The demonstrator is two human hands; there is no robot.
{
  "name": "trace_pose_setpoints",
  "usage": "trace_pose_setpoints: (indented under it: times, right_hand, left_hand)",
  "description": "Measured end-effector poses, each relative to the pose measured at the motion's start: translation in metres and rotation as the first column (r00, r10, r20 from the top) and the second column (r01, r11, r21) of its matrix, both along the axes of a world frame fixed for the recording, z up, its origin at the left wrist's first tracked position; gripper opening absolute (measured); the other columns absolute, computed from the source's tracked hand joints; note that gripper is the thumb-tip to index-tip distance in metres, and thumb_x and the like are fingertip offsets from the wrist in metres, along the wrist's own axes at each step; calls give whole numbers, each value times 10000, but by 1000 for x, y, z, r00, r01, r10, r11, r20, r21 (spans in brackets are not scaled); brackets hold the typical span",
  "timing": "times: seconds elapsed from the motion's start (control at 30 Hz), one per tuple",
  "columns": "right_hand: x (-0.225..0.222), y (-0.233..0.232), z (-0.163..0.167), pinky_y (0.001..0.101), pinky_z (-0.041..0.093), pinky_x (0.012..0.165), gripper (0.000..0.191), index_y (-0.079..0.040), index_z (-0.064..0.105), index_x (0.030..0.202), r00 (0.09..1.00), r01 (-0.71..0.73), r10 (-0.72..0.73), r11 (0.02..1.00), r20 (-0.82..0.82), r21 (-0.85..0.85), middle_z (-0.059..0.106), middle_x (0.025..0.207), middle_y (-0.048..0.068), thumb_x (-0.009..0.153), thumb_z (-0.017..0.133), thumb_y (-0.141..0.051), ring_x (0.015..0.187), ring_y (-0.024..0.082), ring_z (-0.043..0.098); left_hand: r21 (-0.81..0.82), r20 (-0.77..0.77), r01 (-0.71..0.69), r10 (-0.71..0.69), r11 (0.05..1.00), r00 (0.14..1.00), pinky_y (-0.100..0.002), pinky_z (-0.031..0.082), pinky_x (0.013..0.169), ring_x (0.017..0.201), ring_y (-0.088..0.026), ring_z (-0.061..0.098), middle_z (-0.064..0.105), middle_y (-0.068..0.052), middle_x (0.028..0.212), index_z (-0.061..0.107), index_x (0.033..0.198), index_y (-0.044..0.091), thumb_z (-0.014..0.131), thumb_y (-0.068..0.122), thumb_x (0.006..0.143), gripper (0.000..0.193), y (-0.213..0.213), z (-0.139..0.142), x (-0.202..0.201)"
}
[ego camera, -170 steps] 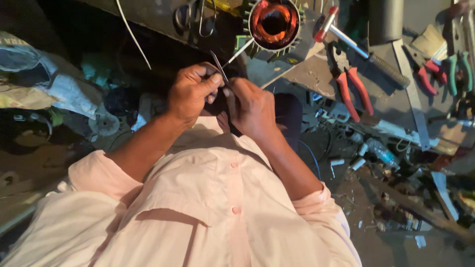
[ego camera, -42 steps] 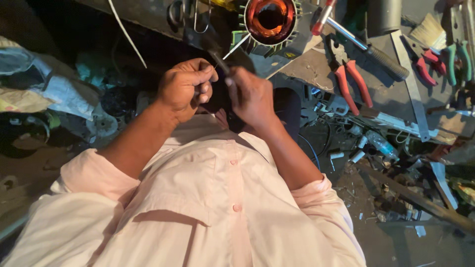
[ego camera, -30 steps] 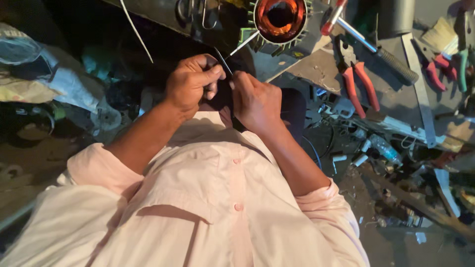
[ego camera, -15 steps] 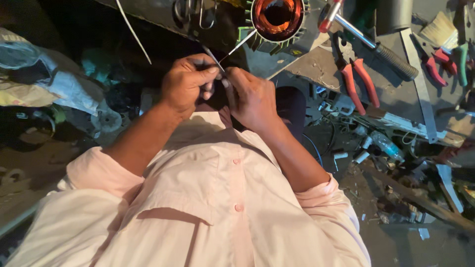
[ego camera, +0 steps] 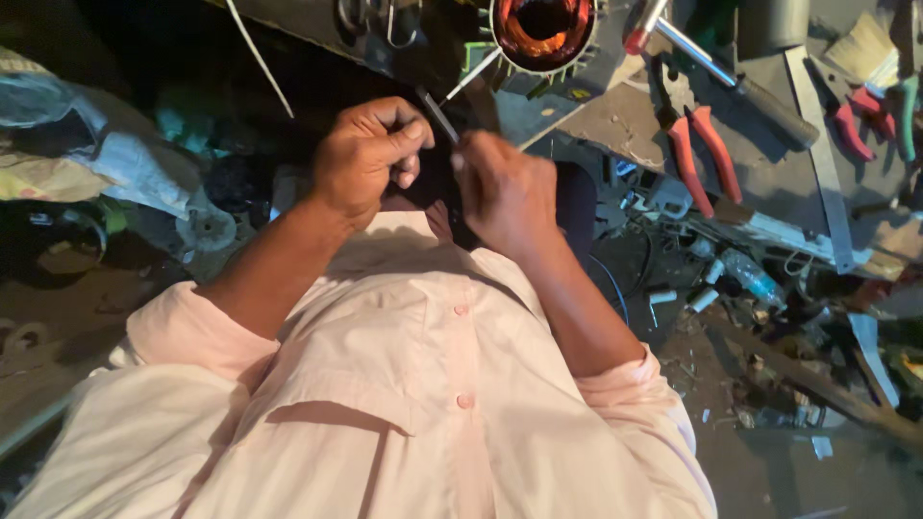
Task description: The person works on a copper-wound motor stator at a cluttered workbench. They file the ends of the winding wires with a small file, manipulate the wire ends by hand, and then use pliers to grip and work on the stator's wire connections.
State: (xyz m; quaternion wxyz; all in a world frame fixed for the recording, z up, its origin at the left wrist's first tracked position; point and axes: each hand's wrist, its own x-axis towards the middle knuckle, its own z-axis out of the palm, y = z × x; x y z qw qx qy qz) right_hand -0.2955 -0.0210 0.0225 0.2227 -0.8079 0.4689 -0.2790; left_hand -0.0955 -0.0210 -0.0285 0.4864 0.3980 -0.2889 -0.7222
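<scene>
My left hand (ego camera: 370, 154) and my right hand (ego camera: 500, 187) meet in front of my chest, above my pink shirt. Together they pinch a thin grey strip (ego camera: 440, 113), which sticks up slantwise between the fingertips. The left thumb and forefinger grip its near end; the right fingertips close on it from the right. Just beyond the hands a motor stator with copper-coloured windings (ego camera: 541, 27) rests on the bench, with a white sleeve (ego camera: 471, 75) running from it toward the strip.
Red-handled pliers (ego camera: 700, 144) and a long metal bar (ego camera: 731, 77) lie on the grey bench slab (ego camera: 615, 120) at right. More red and green hand tools (ego camera: 870, 106) sit far right. Scrap parts litter the floor (ego camera: 760, 288); crumpled bags (ego camera: 106, 163) lie left.
My hands have stayed together working the strip, shifting slightly; the strip now stands up more clearly between the fingertips. The view has wobbled a little.
</scene>
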Motion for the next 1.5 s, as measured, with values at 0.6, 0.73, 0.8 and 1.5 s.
trace_pose_setpoints:
  times: [0.6, 0.73, 0.8, 1.5]
  right_hand:
    - [12, -10, 16, 461, 490, 575, 103, -97, 611, 963, 999, 4, -7, 999, -49, -52, 676, 849, 109, 940, 712, -101, 720, 366, 667]
    - [11, -13, 20, 458, 489, 560, 87, -95, 622, 981, 998, 2, -5, 998, -57, -59, 672, 839, 113, 953, 703, -101, 707, 368, 665]
    - [11, -13, 20, 458, 491, 564, 83, -93, 620, 985, 999, -12, 10, 999, -39, -46, 670, 839, 115, 963, 699, -101, 711, 370, 664]
    - [-11, 0, 22, 348, 444, 588, 33, -15, 645, 1030, 964, 83, -132, 974, 229, 213, 581, 737, 123, 1006, 656, -36, 604, 270, 553]
  left_hand:
    - [-23, 37, 1, 0, 1000, 999, -236, 441, 559, 624, -70, 538, 628, -3, 782, 672, 925, 41, 646, 125, 1008, 121, 2, -1, -1]
    - [-53, 26, 14, -12, 999, 1000, -232, 450, 556, 630, -64, 552, 629, 8, 808, 659, 921, 51, 637, 133, 999, 116, 1, -2, -1]
    - [-63, 42, 14, -12, 998, 999, -235, 454, 558, 627, -68, 547, 625, 1, 798, 659, 917, 48, 638, 127, 1004, 120, 1, -2, -1]
    - [366, -251, 48, 49, 929, 967, -263, 436, 503, 536, -120, 542, 605, -29, 682, 665, 924, 52, 498, 450, 1011, 441, -5, 19, -2]
